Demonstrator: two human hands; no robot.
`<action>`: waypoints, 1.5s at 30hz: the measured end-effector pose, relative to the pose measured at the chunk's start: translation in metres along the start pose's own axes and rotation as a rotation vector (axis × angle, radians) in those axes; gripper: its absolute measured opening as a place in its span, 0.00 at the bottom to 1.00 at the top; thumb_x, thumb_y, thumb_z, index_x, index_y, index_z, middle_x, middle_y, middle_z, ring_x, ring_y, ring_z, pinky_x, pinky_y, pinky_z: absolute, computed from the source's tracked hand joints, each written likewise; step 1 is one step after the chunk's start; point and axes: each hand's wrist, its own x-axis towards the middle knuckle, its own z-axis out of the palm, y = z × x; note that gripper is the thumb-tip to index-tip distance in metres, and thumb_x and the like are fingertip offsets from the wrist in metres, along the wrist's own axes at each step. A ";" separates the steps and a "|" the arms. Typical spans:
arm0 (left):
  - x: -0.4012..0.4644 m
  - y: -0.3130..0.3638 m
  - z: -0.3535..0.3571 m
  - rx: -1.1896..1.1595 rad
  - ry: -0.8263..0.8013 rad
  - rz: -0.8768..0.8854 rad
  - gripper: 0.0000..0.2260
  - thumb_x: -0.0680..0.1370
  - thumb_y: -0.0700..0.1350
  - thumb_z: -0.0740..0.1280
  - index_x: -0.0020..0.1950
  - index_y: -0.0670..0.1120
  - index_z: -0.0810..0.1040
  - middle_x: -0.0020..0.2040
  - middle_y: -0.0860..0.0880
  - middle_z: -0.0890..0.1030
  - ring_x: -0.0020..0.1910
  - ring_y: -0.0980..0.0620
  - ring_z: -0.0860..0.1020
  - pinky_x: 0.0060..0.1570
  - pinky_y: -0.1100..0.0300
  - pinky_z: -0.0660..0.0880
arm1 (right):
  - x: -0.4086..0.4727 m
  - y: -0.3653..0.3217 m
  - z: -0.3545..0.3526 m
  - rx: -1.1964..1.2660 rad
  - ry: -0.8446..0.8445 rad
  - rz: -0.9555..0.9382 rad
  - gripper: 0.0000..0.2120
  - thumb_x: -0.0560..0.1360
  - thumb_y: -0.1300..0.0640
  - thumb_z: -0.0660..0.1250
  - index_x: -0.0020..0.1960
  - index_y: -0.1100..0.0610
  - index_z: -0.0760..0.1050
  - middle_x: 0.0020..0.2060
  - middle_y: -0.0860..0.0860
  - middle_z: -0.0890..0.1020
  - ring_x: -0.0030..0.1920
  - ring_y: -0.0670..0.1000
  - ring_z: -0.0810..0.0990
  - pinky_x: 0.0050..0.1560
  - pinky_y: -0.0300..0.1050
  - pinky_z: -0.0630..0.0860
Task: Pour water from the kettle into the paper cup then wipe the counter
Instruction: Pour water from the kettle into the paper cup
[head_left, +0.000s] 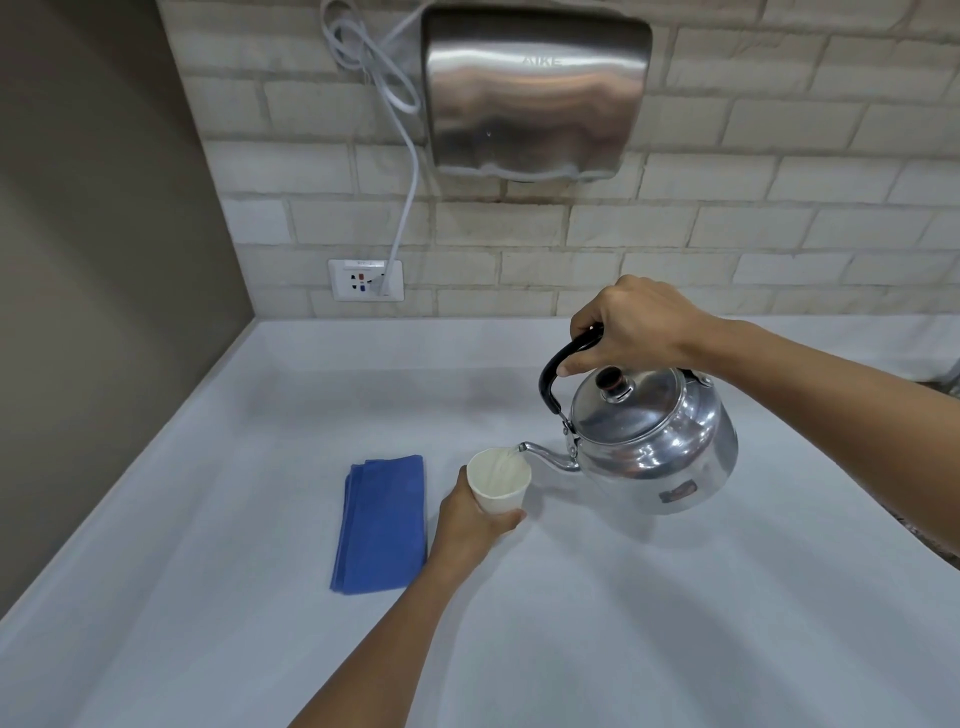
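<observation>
Blue folded cloth (381, 525) is sitting untouched on the white table (623, 623) at the left, so the wipe part hasn't started yet. Just right of it the left hand (470, 514) is wrapped around the paper cup (498, 480), seemingly held just off the surface, with water running into it. Further right, the right hand (634, 325) grips the black handle of the metal kettle (649, 441), tipped spout-down over the cup's rim. So I'd say we're mid-pour, with no spills I can spot.

Pale white counter (597, 597), bare but for a folded blue cloth (381, 525) lying flat, left of centre.
</observation>
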 end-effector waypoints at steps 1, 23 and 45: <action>0.000 0.001 0.000 0.005 -0.001 -0.002 0.31 0.62 0.43 0.78 0.62 0.48 0.69 0.55 0.51 0.76 0.54 0.50 0.75 0.49 0.61 0.72 | 0.000 0.000 0.000 -0.002 0.002 0.000 0.18 0.64 0.36 0.71 0.31 0.51 0.75 0.22 0.46 0.72 0.28 0.45 0.69 0.28 0.42 0.63; -0.001 0.002 -0.001 0.021 -0.005 -0.006 0.32 0.63 0.43 0.78 0.64 0.47 0.68 0.59 0.48 0.77 0.56 0.49 0.74 0.50 0.61 0.70 | 0.004 -0.002 -0.004 -0.017 -0.013 -0.016 0.18 0.64 0.36 0.70 0.32 0.51 0.76 0.23 0.48 0.74 0.29 0.45 0.69 0.29 0.43 0.64; 0.001 -0.001 0.001 0.015 0.002 -0.017 0.32 0.62 0.43 0.78 0.63 0.48 0.69 0.59 0.47 0.77 0.56 0.48 0.75 0.51 0.59 0.73 | 0.003 0.001 -0.008 -0.038 -0.004 -0.024 0.18 0.64 0.35 0.69 0.31 0.50 0.75 0.25 0.48 0.75 0.30 0.46 0.70 0.29 0.42 0.62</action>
